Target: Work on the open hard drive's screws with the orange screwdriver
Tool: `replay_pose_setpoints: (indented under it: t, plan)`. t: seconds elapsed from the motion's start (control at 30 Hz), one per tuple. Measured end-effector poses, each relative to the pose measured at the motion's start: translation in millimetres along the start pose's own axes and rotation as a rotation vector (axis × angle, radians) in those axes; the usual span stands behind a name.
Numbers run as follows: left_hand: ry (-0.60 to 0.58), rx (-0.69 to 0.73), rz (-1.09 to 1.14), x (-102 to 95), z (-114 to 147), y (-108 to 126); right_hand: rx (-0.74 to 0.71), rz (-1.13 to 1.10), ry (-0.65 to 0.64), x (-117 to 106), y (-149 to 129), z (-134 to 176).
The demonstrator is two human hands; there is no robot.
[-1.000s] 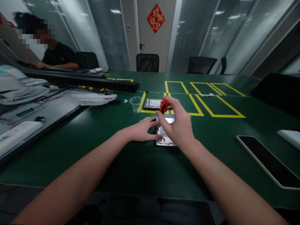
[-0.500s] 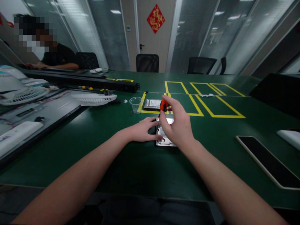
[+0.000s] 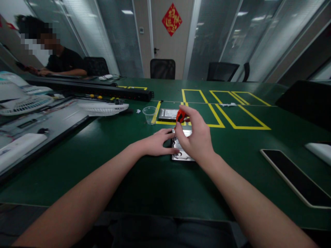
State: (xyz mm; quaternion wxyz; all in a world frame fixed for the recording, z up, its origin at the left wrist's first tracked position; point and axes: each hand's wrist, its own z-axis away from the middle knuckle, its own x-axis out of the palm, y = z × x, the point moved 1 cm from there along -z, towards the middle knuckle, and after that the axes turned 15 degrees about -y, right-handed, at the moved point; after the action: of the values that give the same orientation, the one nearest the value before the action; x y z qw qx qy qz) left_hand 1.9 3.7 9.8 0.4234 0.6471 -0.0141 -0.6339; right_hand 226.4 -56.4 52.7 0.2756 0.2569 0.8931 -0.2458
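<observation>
HDD (image 3: 184, 156) flat on the green table (image 3: 129, 186), silvery face up, near the person's side, partly hid. by R hand. L hand (image 3: 158, 142) spread wide approx. at its left edge: thumb on the face, forefinger nr far left corner; no full grip. R hand (image 3: 198, 136) pinches the red/blk driver (image 3: 180, 116) w/ thumb + fingers, shaft down twd HDD's left side; tip contact can't tell.

Handling (est.): HDD rigid, dense for its size, smooth metal, so may skid w/o a steadying hand; shock-sensitive. Best hold: by long side edges, off the face. Driver lt., stiff; take by handle.

Beyond: 2nd HDD (image 3: 168, 114) inside yellow tape (image 3: 207, 126), clear cup (image 3: 149, 119) just left.
</observation>
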Motion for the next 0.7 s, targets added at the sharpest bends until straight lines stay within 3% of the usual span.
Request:
replay_pose_setpoints:
  t: [0.2, 0.47, 0.7]
  plan:
    - [0.003, -0.003, -0.007, 0.1, 0.1, -0.2, -0.011, 0.022, 0.038, -2.5, 2.6, 0.2]
    - [-0.003, 0.002, 0.010, -0.3, -0.2, -0.1, -0.008, -0.019, -0.003, -0.3, -1.0, 0.6]
    - [-0.009, -0.009, -0.010, -0.2, -0.8, 1.0, -0.048, 0.036, 0.060, -1.0, 4.9, 0.6]
